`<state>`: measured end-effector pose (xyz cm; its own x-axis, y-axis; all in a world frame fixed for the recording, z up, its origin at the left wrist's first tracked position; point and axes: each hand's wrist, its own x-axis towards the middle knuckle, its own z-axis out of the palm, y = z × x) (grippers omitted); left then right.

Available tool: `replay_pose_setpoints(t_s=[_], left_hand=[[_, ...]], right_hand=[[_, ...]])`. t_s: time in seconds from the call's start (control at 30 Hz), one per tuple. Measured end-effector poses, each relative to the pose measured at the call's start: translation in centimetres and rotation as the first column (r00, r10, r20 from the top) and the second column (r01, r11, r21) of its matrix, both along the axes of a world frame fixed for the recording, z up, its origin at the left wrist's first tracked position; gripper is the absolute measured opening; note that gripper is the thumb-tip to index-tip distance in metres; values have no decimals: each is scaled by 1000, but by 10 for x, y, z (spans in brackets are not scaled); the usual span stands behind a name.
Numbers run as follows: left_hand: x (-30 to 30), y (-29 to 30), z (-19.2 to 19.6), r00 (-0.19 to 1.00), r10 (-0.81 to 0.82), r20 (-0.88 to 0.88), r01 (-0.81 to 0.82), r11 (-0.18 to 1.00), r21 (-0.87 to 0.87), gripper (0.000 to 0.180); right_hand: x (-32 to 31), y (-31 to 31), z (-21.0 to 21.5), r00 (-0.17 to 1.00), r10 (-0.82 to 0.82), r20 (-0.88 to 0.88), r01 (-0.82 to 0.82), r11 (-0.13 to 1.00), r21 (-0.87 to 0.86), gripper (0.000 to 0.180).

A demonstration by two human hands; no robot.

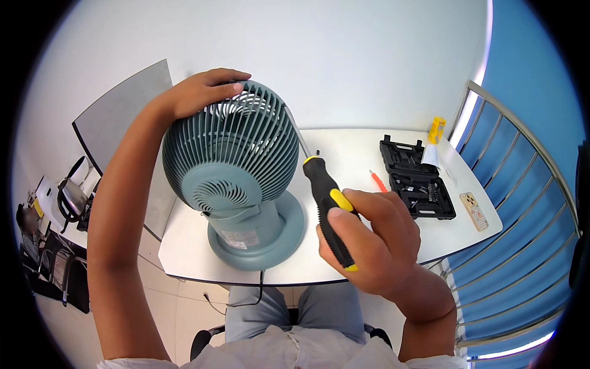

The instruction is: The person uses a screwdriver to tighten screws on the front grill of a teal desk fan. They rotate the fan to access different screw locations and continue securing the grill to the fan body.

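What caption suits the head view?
Left hand atop a teal fan, right hand gripping a black-and-yellow screwdriver.

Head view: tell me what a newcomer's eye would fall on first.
The grey-green fan comes first, standing left of centre on the white table with the left hand on top of its cage. Next is the black-and-yellow screwdriver in the right hand, its shaft slanting toward the cage. An open black tool case lies farther right.

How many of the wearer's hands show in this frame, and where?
2: the left hand lies on top of the green fan; the right hand grips a black and yellow screwdriver.
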<state>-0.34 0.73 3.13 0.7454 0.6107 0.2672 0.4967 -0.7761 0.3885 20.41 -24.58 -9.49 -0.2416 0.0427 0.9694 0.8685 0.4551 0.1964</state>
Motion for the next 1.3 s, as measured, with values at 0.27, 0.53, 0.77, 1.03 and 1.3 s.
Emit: replay_pose_setpoints(t_s=[0.27, 0.53, 0.77, 1.03, 1.3], left_hand=[[0, -1, 0, 1000, 3, 17, -3, 999, -40, 58], [0, -2, -1, 1000, 24, 21, -23, 999, -27, 58], [0, -2, 0, 1000, 25, 11, -25, 999, -20, 59], [1, -5, -2, 997, -6, 82, 6, 1000, -4, 58], [0, -2, -3, 996, -25, 91, 25, 1000, -4, 55]], right_hand=[[-5, 2, 8, 997, 7, 78, -3, 998, -55, 40], [-9, 12, 12, 995, 20, 94, -16, 999, -41, 35], [-20, 19, 17, 995, -67, 72, 66, 998, 3, 29], [-33, 23, 25, 991, -102, 83, 99, 994, 42, 26], [-43, 28, 19, 990, -133, 40, 130, 989, 75, 22]])
